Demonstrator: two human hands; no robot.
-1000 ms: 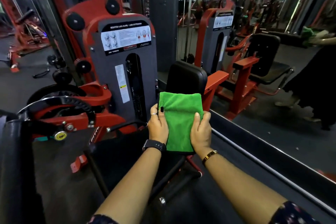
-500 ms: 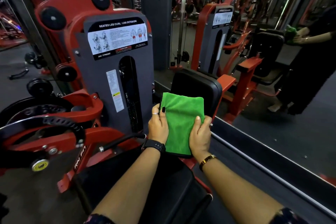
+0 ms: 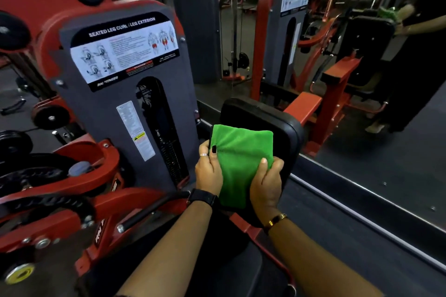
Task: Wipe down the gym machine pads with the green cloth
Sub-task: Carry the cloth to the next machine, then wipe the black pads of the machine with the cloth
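A folded green cloth (image 3: 241, 161) is held upright in front of me, between both hands. My left hand (image 3: 208, 171) grips its left edge with the thumb on the front. Along the cloth's right edge my right hand (image 3: 265, 181) holds on, its thumb pressing the fabric. Just behind the cloth stands the black back pad (image 3: 270, 118) of the leg machine. A black seat pad (image 3: 231, 267) lies below my forearms, partly hidden by them.
The grey weight-stack cover (image 3: 130, 94) with its instruction label rises at left, with red frame parts (image 3: 72, 190) and a black handle bar (image 3: 149, 212). A wall mirror (image 3: 362, 128) at right reflects the machine and me. A metal floor rail (image 3: 362, 219) runs along the mirror.
My view has moved closer to the machine, so the back pad and weight stack look larger. Both hands keep holding the cloth, now right in front of the back pad.
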